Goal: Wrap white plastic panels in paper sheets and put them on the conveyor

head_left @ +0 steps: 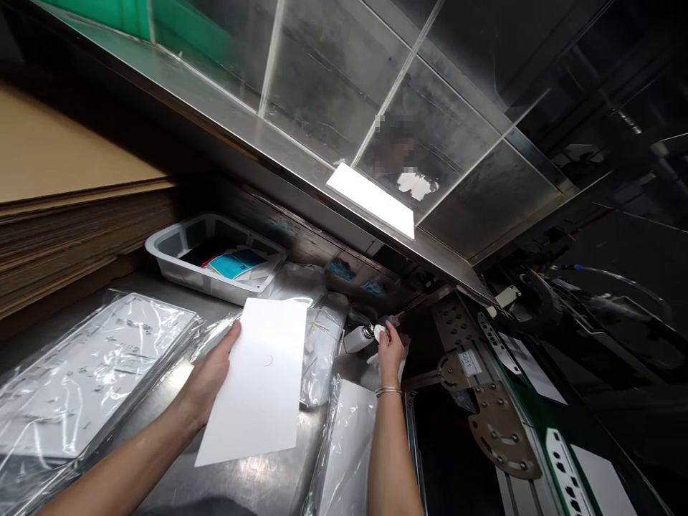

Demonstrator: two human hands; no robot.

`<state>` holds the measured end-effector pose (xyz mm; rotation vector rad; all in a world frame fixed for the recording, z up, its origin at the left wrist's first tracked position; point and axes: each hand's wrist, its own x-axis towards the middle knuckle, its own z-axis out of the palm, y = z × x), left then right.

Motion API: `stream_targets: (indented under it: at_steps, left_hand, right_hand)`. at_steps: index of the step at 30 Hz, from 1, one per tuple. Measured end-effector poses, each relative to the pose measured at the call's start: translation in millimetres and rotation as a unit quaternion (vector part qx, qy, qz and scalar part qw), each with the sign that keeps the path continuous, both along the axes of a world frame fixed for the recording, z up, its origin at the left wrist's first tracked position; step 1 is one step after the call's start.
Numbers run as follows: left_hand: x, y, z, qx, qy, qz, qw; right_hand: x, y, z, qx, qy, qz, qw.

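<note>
My left hand [209,376] grips the left edge of a white rectangular panel [258,380] and holds it tilted above the steel table [247,480]. My right hand [390,351], with a bangle on the wrist, is closed on a small white wad, perhaps a cloth [380,332]. The wad is pressed against the top of a small white bottle [357,338] standing at the table's far edge.
Plastic-wrapped white panels [91,373] lie at the left, more wrapped parts [317,337] behind the held panel. A grey bin [215,261] with papers sits at the back. Stacked cardboard [64,215] is far left. Machine rails and metal brackets [494,423] run at the right.
</note>
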<state>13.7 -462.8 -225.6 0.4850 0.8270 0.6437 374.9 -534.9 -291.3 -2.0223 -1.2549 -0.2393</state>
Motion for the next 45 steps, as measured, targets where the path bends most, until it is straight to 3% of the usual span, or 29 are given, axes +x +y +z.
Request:
stream_targets:
  at_steps: [4,8,11,14,17,19,23,30,35,39,41,43,45]
  left_hand:
    - [11.3,-3.2,9.1,-0.075,-0.064,-0.010,0.995]
    - [13.8,-5.6,13.0,0.014,-0.059,0.017,0.998]
    - [9.5,-5.9,10.2,0.072,-0.023,0.030,0.997]
    - [8.8,-8.1,6.4,0.109,-0.002,0.041,0.993]
    - [11.4,-13.5,6.3,0.144,0.004,0.057,0.988]
    - [11.0,-17.4,8.7,0.164,0.010,0.079,0.983]
    - [3.4,-22.1,12.7,0.176,0.021,0.104,0.979]
    - [-2.8,-28.1,7.2,0.167,0.009,0.106,0.980]
    - [-3.9,-28.5,4.1,0.149,-0.009,0.090,0.985]
    - [-8.6,-22.6,7.2,0.153,-0.019,0.100,0.983]
    - [-11.9,-19.7,10.1,0.144,-0.024,0.094,0.985]
    - [-14.3,-17.8,12.3,0.128,-0.034,0.077,0.988]
    - [-14.8,-17.2,12.8,0.113,-0.049,0.059,0.991]
  right_hand:
    - [-0.3,11.4,6.8,-0.077,0.041,-0.028,0.996]
    - [-24.2,14.5,33.2,-0.097,0.074,-0.016,0.992]
    - [-79.9,1.9,66.6,-0.055,0.094,0.065,0.992]
    - [-159.5,-14.5,92.3,-0.020,0.083,0.265,0.960]
    - [-221.7,-20.2,96.9,-0.031,-0.030,0.275,0.961]
    - [-240.5,-20.7,92.1,-0.045,-0.073,0.251,0.964]
    - [-243.5,-20.8,85.2,-0.064,-0.064,0.281,0.956]
    - [-242.5,-16.5,93.5,-0.077,-0.025,0.316,0.945]
    - [-244.5,-17.6,94.4,-0.075,-0.031,0.296,0.952]
    - [-239.2,-26.4,101.0,-0.078,0.012,0.352,0.933]
    - [-226.7,-33.9,102.0,-0.009,0.109,0.298,0.948]
    - [-210.8,-40.4,97.2,0.079,0.244,0.175,0.951]
    - [-198.0,-44.9,85.7,0.135,0.394,0.068,0.906]
